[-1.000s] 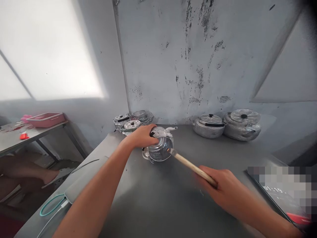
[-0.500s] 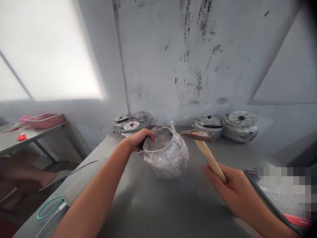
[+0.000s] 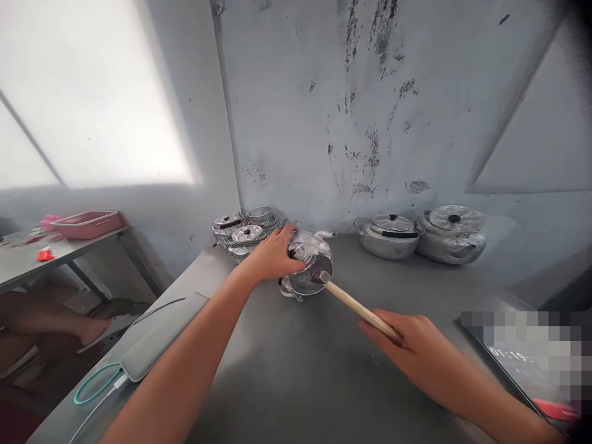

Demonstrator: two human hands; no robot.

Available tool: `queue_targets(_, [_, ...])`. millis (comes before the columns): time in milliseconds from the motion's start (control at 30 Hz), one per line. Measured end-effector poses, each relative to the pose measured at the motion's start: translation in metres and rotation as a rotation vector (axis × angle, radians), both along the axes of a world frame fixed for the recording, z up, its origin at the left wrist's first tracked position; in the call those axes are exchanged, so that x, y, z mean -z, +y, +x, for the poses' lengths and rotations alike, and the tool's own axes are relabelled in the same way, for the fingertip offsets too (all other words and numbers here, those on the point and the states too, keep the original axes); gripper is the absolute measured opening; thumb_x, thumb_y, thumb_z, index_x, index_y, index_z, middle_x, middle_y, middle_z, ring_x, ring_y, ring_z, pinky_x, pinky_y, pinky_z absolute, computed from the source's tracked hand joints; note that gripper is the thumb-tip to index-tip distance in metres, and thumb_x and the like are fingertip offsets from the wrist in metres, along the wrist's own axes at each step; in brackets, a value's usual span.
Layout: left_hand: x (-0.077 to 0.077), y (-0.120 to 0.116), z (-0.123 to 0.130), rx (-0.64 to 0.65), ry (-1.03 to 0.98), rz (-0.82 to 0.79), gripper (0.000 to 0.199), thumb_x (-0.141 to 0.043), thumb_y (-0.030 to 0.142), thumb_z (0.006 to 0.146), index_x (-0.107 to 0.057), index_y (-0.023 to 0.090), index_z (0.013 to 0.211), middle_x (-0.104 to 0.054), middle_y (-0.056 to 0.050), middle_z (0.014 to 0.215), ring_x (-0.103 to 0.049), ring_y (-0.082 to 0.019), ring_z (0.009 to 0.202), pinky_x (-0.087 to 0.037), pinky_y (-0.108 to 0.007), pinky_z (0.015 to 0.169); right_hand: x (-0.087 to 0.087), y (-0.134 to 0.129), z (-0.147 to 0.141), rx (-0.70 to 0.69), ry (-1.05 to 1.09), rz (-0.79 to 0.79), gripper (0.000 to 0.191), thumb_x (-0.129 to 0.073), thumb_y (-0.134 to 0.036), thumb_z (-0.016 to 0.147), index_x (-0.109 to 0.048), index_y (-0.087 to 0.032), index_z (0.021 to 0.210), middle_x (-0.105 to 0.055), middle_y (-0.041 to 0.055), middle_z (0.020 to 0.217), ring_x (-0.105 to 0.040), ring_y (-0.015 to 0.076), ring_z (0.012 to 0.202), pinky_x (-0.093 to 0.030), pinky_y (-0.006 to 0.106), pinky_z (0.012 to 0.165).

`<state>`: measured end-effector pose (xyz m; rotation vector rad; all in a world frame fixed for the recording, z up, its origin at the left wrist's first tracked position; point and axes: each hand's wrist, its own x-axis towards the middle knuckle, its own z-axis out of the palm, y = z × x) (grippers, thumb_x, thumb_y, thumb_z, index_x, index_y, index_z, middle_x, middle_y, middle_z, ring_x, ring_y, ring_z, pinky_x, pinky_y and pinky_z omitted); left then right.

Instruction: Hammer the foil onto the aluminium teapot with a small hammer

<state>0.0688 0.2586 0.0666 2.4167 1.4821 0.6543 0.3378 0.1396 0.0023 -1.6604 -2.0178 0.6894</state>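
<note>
A dented silver kettle (image 3: 319, 245) is tipped over on the grey table, its open mouth facing toward me and its spout at the upper right. My left hand (image 3: 276, 254) grips the kettle's left side, thumb across the body and fingers behind it. In my right hand (image 3: 398, 333) is the pale wooden handle of a hammer (image 3: 354, 303). The hammer's head is at the kettle's mouth, partly inside; whether it touches the metal cannot be told.
Lidded kettles (image 3: 391, 237) stand by the wall at right, others (image 3: 246, 234) at left. A grey power bank (image 3: 161, 336) with cables lies left, a phone (image 3: 518, 370) right. A pink basket (image 3: 87, 225) sits on another table, with a person's leg (image 3: 50, 320) below.
The kettle has been tipped so that its mouth faces me. My left hand has shifted from its rim to its side. The hammer has moved left and down to the kettle's mouth.
</note>
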Motion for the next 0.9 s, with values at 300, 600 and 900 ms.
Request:
queue_targets(300, [0.000, -0.015, 0.011, 0.138, 0.117, 0.080, 0.087, -0.069, 0.040, 0.075, -0.032, 0.040, 0.153, -0.049, -0.011, 0.129, -0.060, -0.036, 0.113, -0.051, -0.041, 0.085, 0.008, 0.006, 0.005, 0.037, -0.259, -0.060, 0.043, -0.037, -0.049, 0.101, -0.043, -0.023, 0.068, -0.059, 0.0004, 0.066, -0.046, 0.0162, 0.058, -0.024, 0.031, 0.056])
queue_targets(600, [0.003, -0.019, 0.018, 0.196, 0.185, 0.165, 0.084, -0.070, 0.037, 0.074, -0.035, 0.038, 0.150, -0.047, -0.011, 0.128, -0.057, -0.036, 0.119, -0.051, -0.045, 0.090, 0.006, 0.003, 0.004, 0.059, -0.287, -0.038, 0.042, -0.038, -0.045, 0.101, -0.043, -0.023, 0.066, -0.063, 0.0016, 0.066, -0.049, 0.0173, 0.057, -0.025, 0.031, 0.056])
queue_targets(900, [-0.012, -0.031, 0.015, 0.224, 0.178, -0.081, 0.085, -0.064, 0.069, 0.078, -0.028, 0.044, 0.151, -0.040, -0.009, 0.145, -0.051, -0.037, 0.129, -0.052, -0.044, 0.091, 0.013, 0.005, 0.004, 0.052, -0.269, -0.066, 0.042, -0.037, -0.045, 0.102, -0.045, -0.023, 0.067, -0.064, 0.0016, 0.067, -0.050, 0.0164, 0.057, -0.026, 0.030, 0.056])
